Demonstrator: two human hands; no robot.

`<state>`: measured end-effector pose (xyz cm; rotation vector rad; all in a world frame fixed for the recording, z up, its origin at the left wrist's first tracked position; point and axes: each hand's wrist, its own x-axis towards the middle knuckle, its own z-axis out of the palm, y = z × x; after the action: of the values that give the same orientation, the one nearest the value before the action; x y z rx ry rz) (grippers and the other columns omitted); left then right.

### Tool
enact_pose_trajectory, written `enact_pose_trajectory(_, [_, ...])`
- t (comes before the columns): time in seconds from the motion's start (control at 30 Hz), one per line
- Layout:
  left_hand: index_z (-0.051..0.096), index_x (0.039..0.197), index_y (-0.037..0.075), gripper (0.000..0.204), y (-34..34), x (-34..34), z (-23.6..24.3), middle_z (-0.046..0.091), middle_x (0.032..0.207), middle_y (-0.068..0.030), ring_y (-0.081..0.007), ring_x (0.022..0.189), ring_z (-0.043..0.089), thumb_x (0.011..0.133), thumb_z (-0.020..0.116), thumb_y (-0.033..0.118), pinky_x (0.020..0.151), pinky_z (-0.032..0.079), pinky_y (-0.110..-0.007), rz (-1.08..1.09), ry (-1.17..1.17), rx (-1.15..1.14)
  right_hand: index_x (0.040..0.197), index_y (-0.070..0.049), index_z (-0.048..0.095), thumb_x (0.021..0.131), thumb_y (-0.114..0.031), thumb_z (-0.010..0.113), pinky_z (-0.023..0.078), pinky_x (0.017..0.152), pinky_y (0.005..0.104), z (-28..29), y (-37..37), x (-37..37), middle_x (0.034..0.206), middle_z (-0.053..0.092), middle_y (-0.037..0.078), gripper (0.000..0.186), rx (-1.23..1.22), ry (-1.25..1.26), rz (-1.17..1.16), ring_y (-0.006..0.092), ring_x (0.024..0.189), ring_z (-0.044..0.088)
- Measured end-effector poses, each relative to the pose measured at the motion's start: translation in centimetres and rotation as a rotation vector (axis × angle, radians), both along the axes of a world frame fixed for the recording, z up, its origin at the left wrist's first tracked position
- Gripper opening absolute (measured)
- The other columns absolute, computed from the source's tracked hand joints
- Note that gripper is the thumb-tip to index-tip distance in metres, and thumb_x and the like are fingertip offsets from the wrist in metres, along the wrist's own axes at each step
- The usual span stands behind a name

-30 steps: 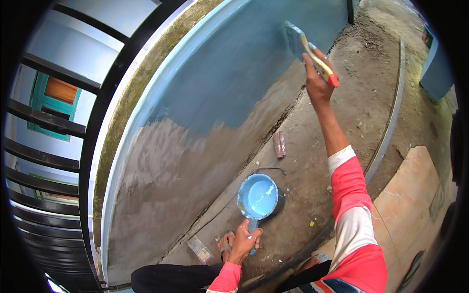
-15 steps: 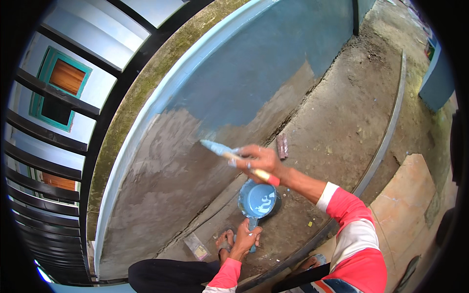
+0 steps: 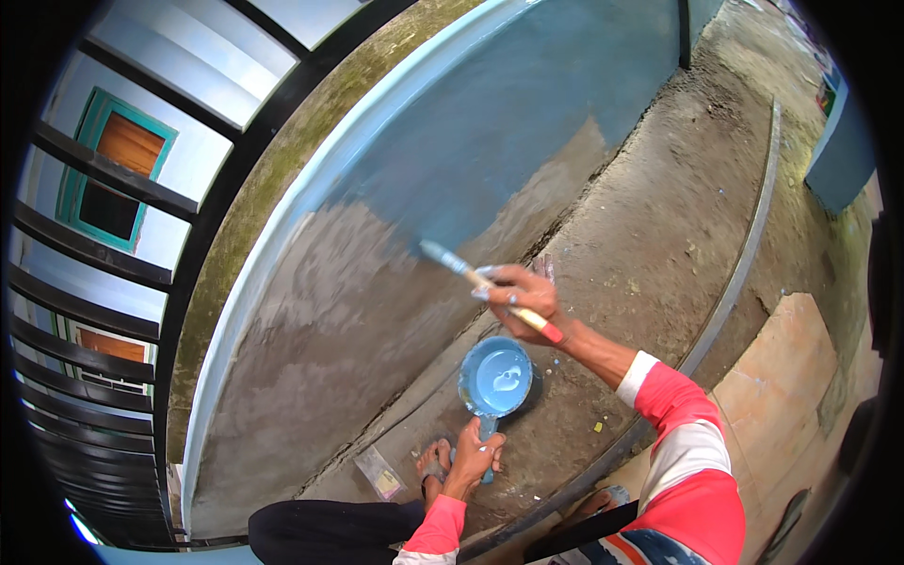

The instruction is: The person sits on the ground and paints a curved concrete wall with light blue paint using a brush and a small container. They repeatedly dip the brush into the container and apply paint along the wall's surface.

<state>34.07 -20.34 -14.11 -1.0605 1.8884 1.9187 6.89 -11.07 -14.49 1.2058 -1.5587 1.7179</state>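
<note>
My right hand [image 3: 520, 299] is closed around the handle of a paintbrush [image 3: 454, 261], which has a pale wooden handle with a red end. Its blue-coated bristles point up and left, at the lower border of the blue paint on the low wall [image 3: 320, 311]; whether they touch it I cannot tell. Blue paint specks my fingers. Lower down, my left hand [image 3: 476, 454] grips the handle of a blue dipper [image 3: 495, 377] with light blue paint inside. Above and to the right the wall is blue; its lower left part is bare grey-brown.
Black metal railings [image 3: 104, 179] run along the left, above the wall's mossy ledge [image 3: 221, 221]. A small clear packet [image 3: 379, 473] lies by my foot. A reddish-brown piece [image 3: 545, 269] is at the wall's base. A narrow kerb [image 3: 744, 268] curves past orange tiles [image 3: 782, 348] at right.
My right hand has moved slightly right and down, bringing the brush tip up and right toward the blue area. The dipper stays in my left hand, nearly in place.
</note>
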Motion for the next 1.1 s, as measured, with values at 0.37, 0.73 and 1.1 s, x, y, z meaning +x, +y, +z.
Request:
enact_pose_trajectory(0.37, [0.050, 0.117, -0.004, 0.033, 0.3, -0.2, 0.2, 0.052, 0.063, -0.0026, -0.0108, 0.045, 0.048, 0.086, 0.061, -0.001, 0.041, 0.040, -0.026, 0.023, -0.024, -0.023, 0.109, -0.001, 0.069, 0.089, 0.004, 0.068, 0.055, 0.077, 0.0313, -4.6, 6.5, -11.4, 0.102, 0.071, 0.011, 0.021, -0.240, -0.401, -0.422, 0.0189, 0.092, 0.068])
enact_pose_trajectory(0.73, [0.052, 0.109, -0.003, 0.026, 0.2, -0.3, -1.1, 0.052, 0.064, -0.0026, -0.0111, 0.044, 0.048, 0.085, 0.061, -0.001, 0.040, 0.041, -0.026, 0.036, 0.017, -0.005, 0.109, -0.008, 0.069, 0.080, -0.002, 0.070, 0.055, 0.074, 0.0371, -4.4, -1.7, 2.8, 0.102, 0.066, 0.015, 0.029, -0.004, -0.321, -0.011, 0.0305, 0.089, 0.069])
enact_pose_trajectory(1.1, [0.050, 0.113, -0.004, 0.029, 0.4, -0.4, -0.6, 0.052, 0.061, -0.0026, -0.0113, 0.043, 0.048, 0.086, 0.060, -0.001, 0.040, 0.040, -0.026, -0.008, -0.003, 0.004, 0.103, -0.001, 0.068, 0.087, -0.004, 0.072, 0.052, 0.069, 0.0269, -4.9, 3.2, -8.7, 0.091, 0.068, 0.004, 0.016, -0.366, -0.819, -0.154, 0.0105, 0.082, 0.063])
